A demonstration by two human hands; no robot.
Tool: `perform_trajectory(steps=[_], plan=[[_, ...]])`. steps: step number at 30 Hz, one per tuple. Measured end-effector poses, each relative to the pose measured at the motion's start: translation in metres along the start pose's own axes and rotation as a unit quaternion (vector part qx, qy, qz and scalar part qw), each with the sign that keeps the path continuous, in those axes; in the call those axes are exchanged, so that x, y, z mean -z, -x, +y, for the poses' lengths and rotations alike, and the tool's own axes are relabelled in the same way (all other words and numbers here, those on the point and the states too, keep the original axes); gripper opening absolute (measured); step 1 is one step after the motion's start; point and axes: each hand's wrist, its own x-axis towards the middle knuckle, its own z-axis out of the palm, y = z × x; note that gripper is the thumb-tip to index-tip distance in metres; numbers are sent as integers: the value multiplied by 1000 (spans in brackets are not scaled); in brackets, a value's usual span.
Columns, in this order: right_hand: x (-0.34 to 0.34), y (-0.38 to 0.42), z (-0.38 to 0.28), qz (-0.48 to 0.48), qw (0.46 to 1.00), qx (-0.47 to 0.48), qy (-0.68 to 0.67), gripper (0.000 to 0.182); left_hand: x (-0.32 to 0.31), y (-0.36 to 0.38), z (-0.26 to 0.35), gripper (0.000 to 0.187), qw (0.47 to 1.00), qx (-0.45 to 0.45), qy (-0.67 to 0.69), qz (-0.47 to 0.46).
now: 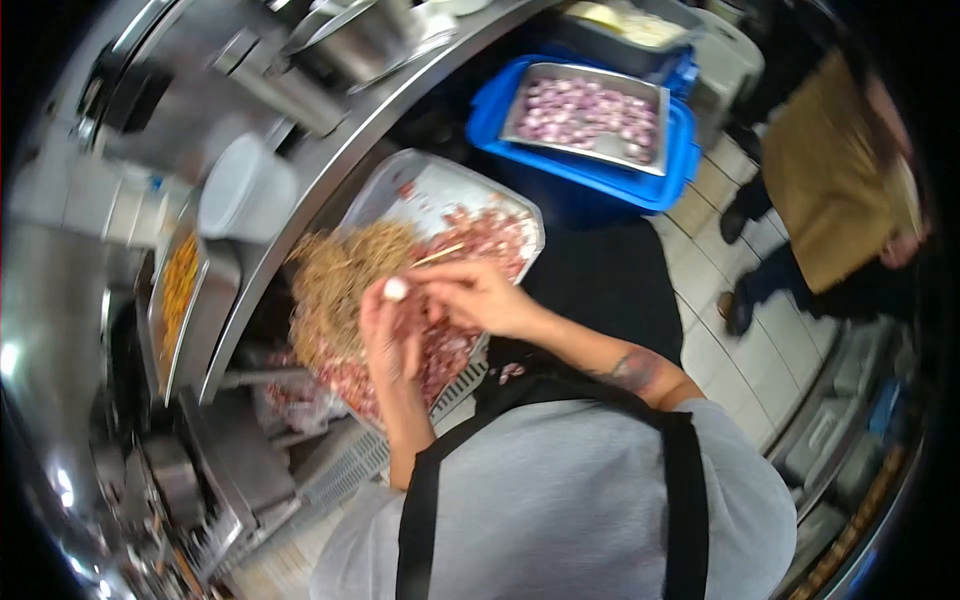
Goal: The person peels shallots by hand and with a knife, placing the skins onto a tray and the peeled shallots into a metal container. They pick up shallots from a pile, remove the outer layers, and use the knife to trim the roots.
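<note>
A large grey tub (535, 222) sits in front of me, with reddish-purple peelings (455, 350) and a heap of tan, stringy roots (345, 275) in it. Over the tub, my left hand (392, 325) is closed around a small white piece (396, 289) that shows at its fingertips. My right hand (475, 296) is close beside it with thumb and fingers pinched together. A thin, pale stick-like thing (438, 255) juts out by the right fingertips; whether it is a tool handle or a blade I cannot tell.
A metal tray (590, 152) of peeled shallots rests on a blue lid (490, 105) beyond the tub. At the left, a steel counter (325, 165) holds a white plastic container (248, 190). A person with a brown apron (830, 180) stands at the right.
</note>
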Motion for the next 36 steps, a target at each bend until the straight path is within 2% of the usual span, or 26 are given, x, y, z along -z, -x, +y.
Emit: perform_trajectory(steps=[2,4,6,7,8,11,15,19,22,24,27,30,34,36], plan=[[2,-2,2,65,996,5,58,28,-1,-2,-2,31,999,11,27,27],[6,-3,2,113,991,6,75,28,-7,-2,-1,33,1000,-1,24,-8],[15,-7,10,129,978,36,160,28,-3,-1,-1,34,1000,-15,-7,1],[18,-6,7,128,973,-13,192,28,-2,-1,-2,35,999,-22,-32,3],[19,-7,10,123,970,2,210,28,-1,-1,-2,36,998,-27,-56,5],[16,-3,11,99,962,19,254,31,0,-1,1,39,999,-15,-42,22],[0,-2,8,75,983,59,158,34,-4,-1,2,39,999,-5,-3,35],[-13,9,-10,30,996,4,84,40,-2,0,-3,38,998,-25,-21,49],[-15,12,-14,10,988,-5,152,40,2,1,-6,37,998,-45,-31,34],[-18,12,-11,20,993,-2,116,39,8,1,-12,39,997,-66,-46,16],[-20,12,-9,34,994,6,105,34,8,3,-15,39,998,-47,-31,23],[-20,12,-7,43,991,26,122,29,-4,6,-9,38,999,29,24,-1],[-13,7,8,85,970,115,196,27,2,8,-22,36,999,30,31,26],[-8,5,6,123,970,82,194,27,-2,11,-22,36,998,33,43,44]])
